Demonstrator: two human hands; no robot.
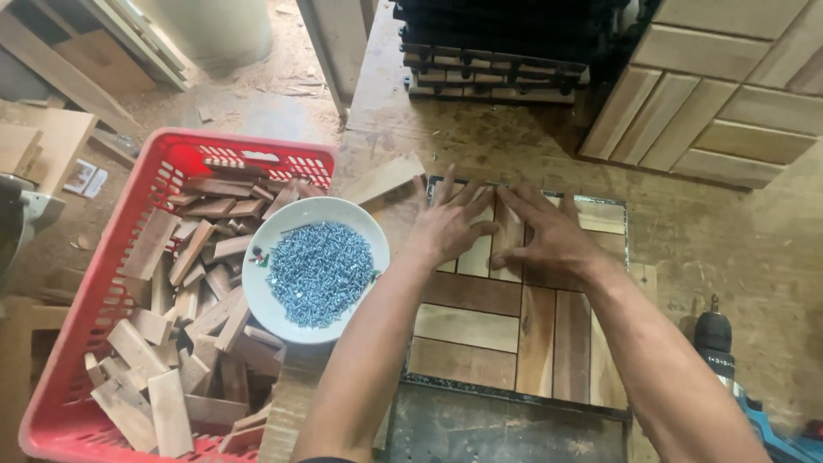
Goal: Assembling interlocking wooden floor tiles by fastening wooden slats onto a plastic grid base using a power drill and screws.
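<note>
left hand (446, 225) and right hand (549, 233) both flat, fingers spread, gripping nothing, pressing the wood slats (480, 249) at far end of the parquet tile (506, 330) in its metal frame (514, 387), white bowl of screws (315, 270) tight on left, red crate of offcuts (129, 283) beyond, drill (720, 351) right, bare bench past frame's far edge

We see the bowl (315, 267) of screws (319, 273) resting on the crate (103, 291), left of the slat panel (514, 330); drill (724, 360) at right.

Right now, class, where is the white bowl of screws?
In the head view, the white bowl sits on the red basket's right rim, just left of the left hand.
</note>
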